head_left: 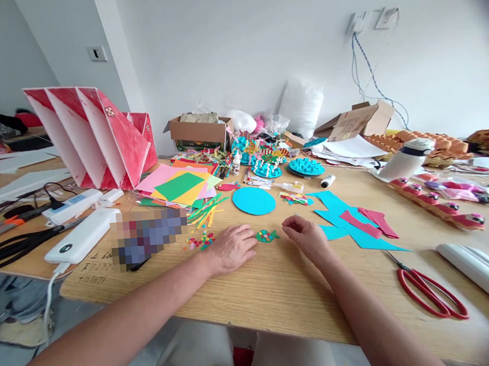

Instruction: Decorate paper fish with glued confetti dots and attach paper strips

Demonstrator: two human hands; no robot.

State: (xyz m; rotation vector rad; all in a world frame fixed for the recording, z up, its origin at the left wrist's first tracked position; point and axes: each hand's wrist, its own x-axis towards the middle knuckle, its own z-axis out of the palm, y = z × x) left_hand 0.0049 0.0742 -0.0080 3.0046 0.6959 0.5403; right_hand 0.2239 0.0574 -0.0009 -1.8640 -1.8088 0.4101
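A small green paper fish (267, 236) with coloured dots lies flat on the table between my hands. My left hand (231, 248) rests on the wood at the fish's left, fingers stretched out and their tips close to its head. Just beyond the tail, my right hand (306, 237) is curled with thumb and fingertips together; whatever they may hold is too small to make out. Loose coloured paper dots (200, 241) lie left of my left hand. Behind the fish sits a blue paper oval (253, 201). Blue paper scraps (335, 212) lie beyond my right hand.
Red-handled scissors (431, 292) lie at the front right, near a long white case (480, 274). A white power bank (82, 235) and black-handled scissors (20, 243) are at the left. Coloured paper sheets (180, 187), glue bottles (328, 181) and finished blue crafts (306, 167) stand farther back.
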